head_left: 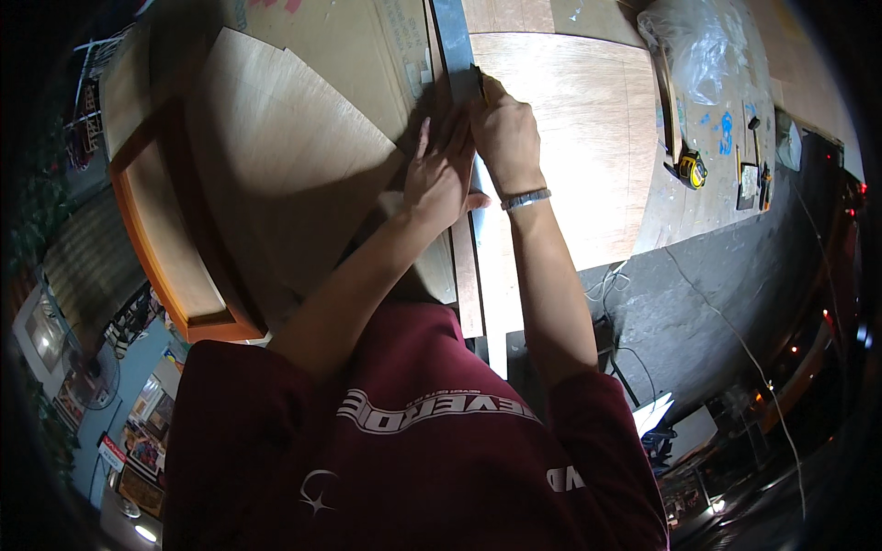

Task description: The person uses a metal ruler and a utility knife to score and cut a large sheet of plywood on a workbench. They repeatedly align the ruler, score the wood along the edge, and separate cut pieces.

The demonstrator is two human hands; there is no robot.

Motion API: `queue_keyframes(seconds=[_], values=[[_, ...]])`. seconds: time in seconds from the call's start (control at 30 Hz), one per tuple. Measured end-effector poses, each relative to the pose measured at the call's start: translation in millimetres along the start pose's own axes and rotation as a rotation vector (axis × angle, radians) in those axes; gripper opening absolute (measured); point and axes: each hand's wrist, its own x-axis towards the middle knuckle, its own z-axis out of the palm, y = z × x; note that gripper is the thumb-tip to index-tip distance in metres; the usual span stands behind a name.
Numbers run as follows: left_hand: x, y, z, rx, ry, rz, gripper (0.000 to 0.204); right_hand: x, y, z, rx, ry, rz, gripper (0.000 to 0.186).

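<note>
one left hand [441,182] lay with its fingers spread across one metal straightedge [453,50]. one right hand [507,130] was closed, pinching one small tool [482,84] beside the straightedge. one plywood sheet [593,138] lay to the right, one tape measure [692,170] farther right, one orange frame [147,243] far left.

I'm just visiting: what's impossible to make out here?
Tool in the right hand: head view, mostly hidden by that hand.
Metal strip: head view, middle partly covered by the left hand, far end cut off by the top edge.
Tape measure: head view, markings too small.
</note>
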Motion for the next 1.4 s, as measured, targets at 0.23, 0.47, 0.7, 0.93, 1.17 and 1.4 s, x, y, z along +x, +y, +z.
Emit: queue_keyframes(seconds=[0.23,0.47,0.7,0.93,1.17,1.4], values=[[2,3,-1,0.017,-0.005,-0.034,0.126,-34,15,3,0.041,0.018,0.013,0.033],[0,-1,5,0.038,0.008,-0.025,0.125,-77,31,3,0.072,0.006,-0.004,0.034],[3,5,4,0.083,0.004,-0.068,0.129,-127,36,-8,0.049,-0.019,0.061,0.039],[4,5,4,0.197,-0.038,-0.087,0.134,-172,47,-14,0.076,-0.060,0.129,0.037],[8,11,-1,0.238,-0.136,-0.148,0.139,-209,59,-21,0.068,-0.102,0.128,0.039],[8,10,1,0.259,-0.145,-0.158,0.139,-240,72,-22,0.039,-0.129,0.134,0.043]])
